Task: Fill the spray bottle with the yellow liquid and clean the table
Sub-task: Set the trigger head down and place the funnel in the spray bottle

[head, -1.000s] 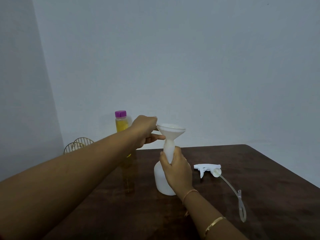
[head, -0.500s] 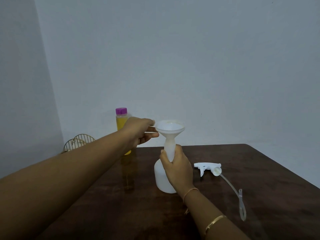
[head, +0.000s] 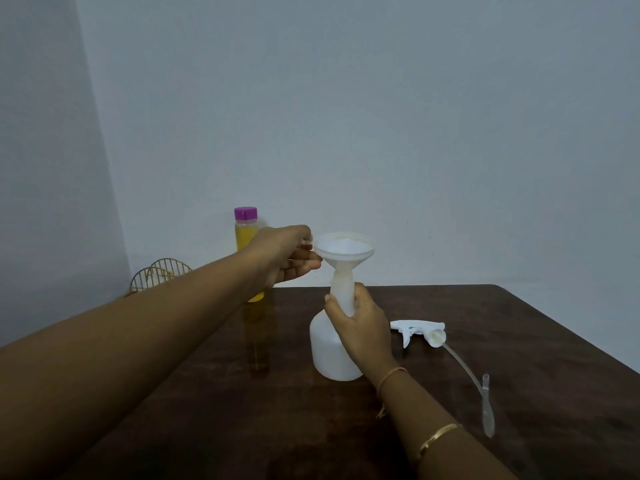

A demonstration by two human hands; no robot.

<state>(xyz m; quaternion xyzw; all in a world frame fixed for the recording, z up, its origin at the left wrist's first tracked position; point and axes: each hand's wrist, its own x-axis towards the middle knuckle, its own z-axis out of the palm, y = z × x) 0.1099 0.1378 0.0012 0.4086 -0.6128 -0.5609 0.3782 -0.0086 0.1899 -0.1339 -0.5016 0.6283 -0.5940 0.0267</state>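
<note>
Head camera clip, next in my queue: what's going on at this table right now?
A person is setting up to fill a white spray bottle. The right hand grips its neck, and a white funnel sits in the opening. The left hand is at the funnel's rim, fingers loose. The yellow liquid bottle stands behind, purple cap on, so nothing is poured yet. The spray head with its tube lies on the table to the right.

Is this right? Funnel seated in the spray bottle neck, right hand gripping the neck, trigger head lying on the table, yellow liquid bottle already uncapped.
Not quite. In the head view the yellow liquid bottle still has its purple cap on. The rest holds: the funnel sits in the spray bottle neck, the right hand grips the neck, and the trigger head lies on the table.
</note>
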